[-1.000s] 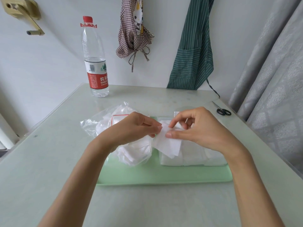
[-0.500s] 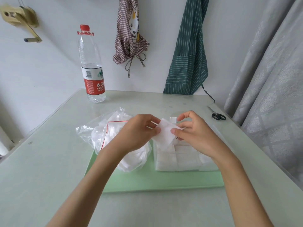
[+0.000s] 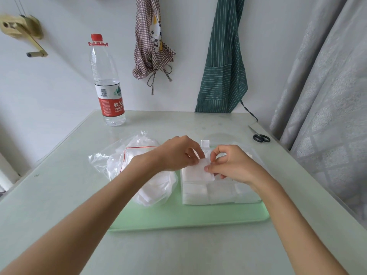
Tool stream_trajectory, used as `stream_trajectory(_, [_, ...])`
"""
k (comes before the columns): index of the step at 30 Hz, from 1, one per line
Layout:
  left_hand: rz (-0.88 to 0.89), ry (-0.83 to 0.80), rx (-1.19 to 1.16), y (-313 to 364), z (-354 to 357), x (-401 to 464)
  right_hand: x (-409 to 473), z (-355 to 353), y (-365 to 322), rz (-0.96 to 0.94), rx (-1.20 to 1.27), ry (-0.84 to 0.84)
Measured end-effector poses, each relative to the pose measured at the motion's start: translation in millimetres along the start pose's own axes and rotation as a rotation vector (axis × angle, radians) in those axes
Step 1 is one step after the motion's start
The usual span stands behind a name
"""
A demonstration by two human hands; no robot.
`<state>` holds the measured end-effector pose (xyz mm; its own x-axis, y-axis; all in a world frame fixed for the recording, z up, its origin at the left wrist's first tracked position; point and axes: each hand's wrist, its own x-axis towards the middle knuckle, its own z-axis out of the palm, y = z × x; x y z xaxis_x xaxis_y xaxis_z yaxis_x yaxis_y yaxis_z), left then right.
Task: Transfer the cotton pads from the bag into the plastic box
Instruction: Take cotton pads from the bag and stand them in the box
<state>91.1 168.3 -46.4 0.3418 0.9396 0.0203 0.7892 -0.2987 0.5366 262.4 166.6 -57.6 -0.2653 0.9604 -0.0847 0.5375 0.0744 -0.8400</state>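
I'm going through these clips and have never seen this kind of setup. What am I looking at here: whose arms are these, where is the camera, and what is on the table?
There is no machine: the camera sits on a person's head and looks down at their own bare arms. The left hand and right hand together pinch one white cotton pad over a clear plastic box already packed with pads. Beside it lies a clear bag with more pads. Both rest on a green tray on the table. Farther back stand a water bottle and scissors.

A crinkled clear bag of white cotton pads lies mid-table. Beside it, toward the right edge, the clear plastic box sits packed with pads.
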Motion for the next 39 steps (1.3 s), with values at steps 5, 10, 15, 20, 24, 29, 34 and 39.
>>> stream_trajectory(5, [0.038, 0.143, 0.07, 1, 2, -3, 5, -4, 5, -0.049, -0.017, 0.095])
stream_trajectory(10, [0.076, 0.246, 0.347, 1, -16, -20, 7, 1, 8, 0.043, 0.142, -0.053])
stream_trajectory(15, [0.106, 0.075, 0.524, 5, -12, -21, 12, 3, 1, 0.023, -0.248, -0.232])
stream_trajectory(20, [0.016, -0.017, 0.597, 11, -2, -9, 18, -7, -13, -0.167, -0.572, -0.298])
stream_trajectory(24, [-0.019, -0.056, 0.674, 19, 2, 0, 26, -9, -19, -0.274, -0.706, -0.33])
stream_trajectory(29, [-0.066, -0.049, 0.715, 17, 8, 5, 29, 1, -12, -0.282, -0.806, -0.318])
stream_trajectory(34, [-0.089, 0.075, 0.583, 15, 0, -6, 29, -3, -9, -0.277, -0.737, -0.312])
stream_trajectory(39, [-0.18, 0.539, 0.088, -11, -31, -58, 18, -13, -19, -0.331, -0.502, -0.136])
